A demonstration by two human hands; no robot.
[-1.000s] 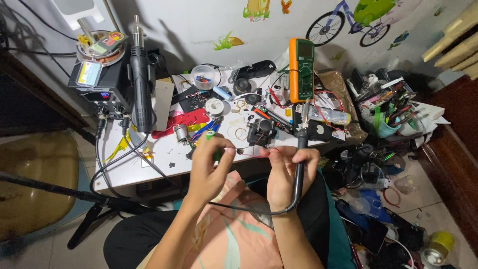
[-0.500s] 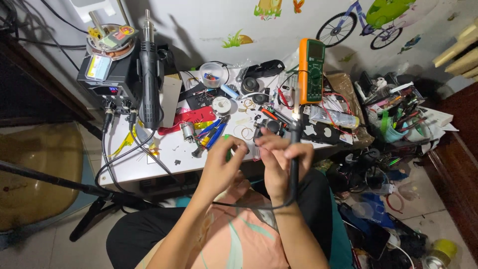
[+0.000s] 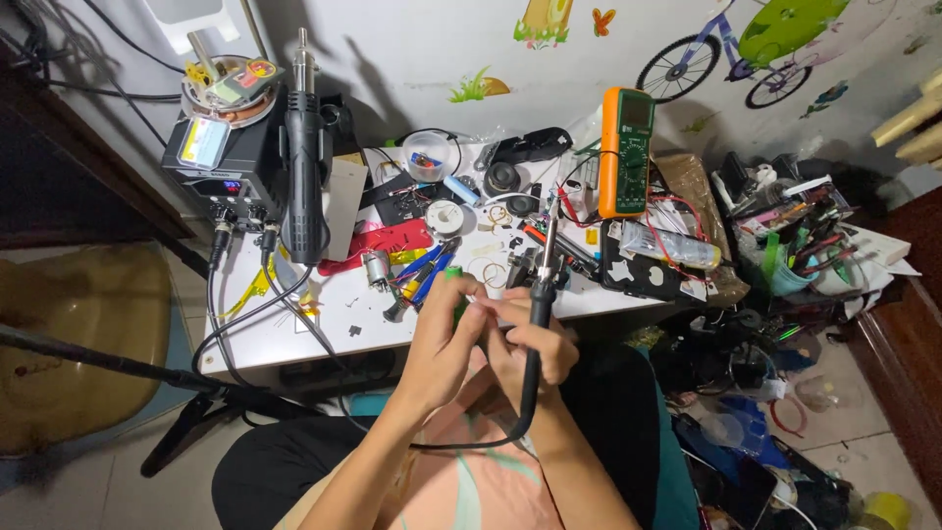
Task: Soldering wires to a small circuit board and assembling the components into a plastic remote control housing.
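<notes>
Soldering iron [image 3: 538, 294] stands nearly upright in the right hand [image 3: 535, 348], its metal tip pointing to twelve o'clock over the front edge of the white bench [image 3: 294, 339], its black cord looping down toward six o'clock across the lap. The right hand's grip is clenched around the black handle. Just at nine o'clock of it, the left hand [image 3: 446, 339] pinches a small green part [image 3: 457, 299] between thumb and fingers, so that grip is closed on the part; the two hands touch at the fingertips, close above the bench's near edge.

At twelve o'clock of the hands lie blue-handled tools [image 3: 424, 270], a small grey motor [image 3: 374, 267] and a flat red piece [image 3: 385, 243]. Farther toward one o'clock an orange multimeter [image 3: 627, 149] leans on the bench. At ten o'clock a black rework station [image 3: 218, 162] sits at the bench's far left corner, with a hot-air wand [image 3: 305, 157] standing in front of it and dark cables hanging off the edge. A spool of solder [image 3: 444, 216] lies near the middle. At three o'clock, beside the bench, a heap of wires and tools [image 3: 785, 245] is piled up.
</notes>
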